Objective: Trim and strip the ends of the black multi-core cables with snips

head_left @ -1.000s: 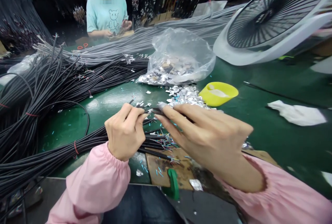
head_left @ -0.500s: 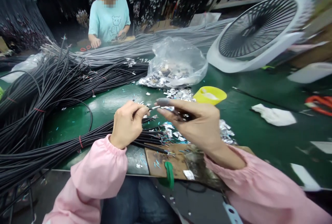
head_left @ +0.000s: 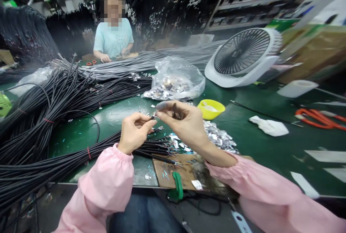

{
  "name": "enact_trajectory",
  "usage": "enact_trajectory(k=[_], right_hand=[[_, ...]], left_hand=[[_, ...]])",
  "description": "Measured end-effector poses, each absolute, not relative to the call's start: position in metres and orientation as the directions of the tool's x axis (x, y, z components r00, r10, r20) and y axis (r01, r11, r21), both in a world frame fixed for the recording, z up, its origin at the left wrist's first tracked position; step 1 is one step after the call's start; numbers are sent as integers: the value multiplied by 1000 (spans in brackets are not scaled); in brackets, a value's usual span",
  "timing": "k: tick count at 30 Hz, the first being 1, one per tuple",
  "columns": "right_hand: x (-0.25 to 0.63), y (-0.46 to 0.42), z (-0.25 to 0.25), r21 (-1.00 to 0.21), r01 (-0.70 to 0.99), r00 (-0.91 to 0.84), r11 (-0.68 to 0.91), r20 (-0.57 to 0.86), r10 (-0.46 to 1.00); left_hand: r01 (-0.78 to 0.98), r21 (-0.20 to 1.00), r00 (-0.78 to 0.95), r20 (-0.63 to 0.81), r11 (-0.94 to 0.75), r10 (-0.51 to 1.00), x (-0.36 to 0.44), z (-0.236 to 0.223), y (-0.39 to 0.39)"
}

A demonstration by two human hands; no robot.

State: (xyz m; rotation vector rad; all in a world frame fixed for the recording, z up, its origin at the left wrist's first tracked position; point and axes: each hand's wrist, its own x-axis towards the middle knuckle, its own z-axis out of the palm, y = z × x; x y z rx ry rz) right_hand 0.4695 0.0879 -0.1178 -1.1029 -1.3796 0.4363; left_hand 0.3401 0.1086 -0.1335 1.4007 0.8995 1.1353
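Observation:
In the head view my left hand (head_left: pixel 133 132) pinches a black cable (head_left: pixel 152 117) near its stripped end, thumb against forefinger. Right beside it, the thumb and forefinger of my right hand (head_left: pixel 187 123) close on the thin wires at that cable's tip; the wires are mostly hidden by the fingertips. Dark smudges mark the right forefinger. Under both hands lies a bundle of black cables (head_left: pixel 108 146), tied with a red band, its bared coloured wire ends pointing right. Silvery foil pieces (head_left: pixel 220 137) are heaped on the table behind my right wrist.
A clear bag of foil pieces (head_left: pixel 183 81), a yellow cup (head_left: pixel 212 110) and a white fan (head_left: pixel 240 56) stand beyond my hands. Orange-handled scissors (head_left: pixel 315 118) and a crumpled tissue (head_left: pixel 269 125) lie right. More black cables (head_left: pixel 54 107) fill the left. A person (head_left: pixel 113 40) works opposite.
The view has tilted up, showing more of the room behind. My right fingertips have closed in on the cable's tip, and my left hand has turned slightly around the cable.

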Motion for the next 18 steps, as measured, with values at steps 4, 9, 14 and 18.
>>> enact_trajectory(k=[4, 9, 14, 18], right_hand=[[461, 90, -116, -779, 363, 221, 511, 605, 765], [460, 87, -121, -503, 562, 33, 657, 807, 590], [465, 91, -124, -807, 358, 139, 469, 543, 828], [475, 102, -121, -975, 10, 239, 222, 218, 946]], left_hand=[[-58, 983, 171, 180, -172, 969, 344, -136, 107], [332, 811, 59, 492, -482, 869, 345, -140, 107], [677, 217, 333, 762, -704, 555, 344, -150, 107], [541, 114, 513, 740, -833, 434, 343, -154, 106]])
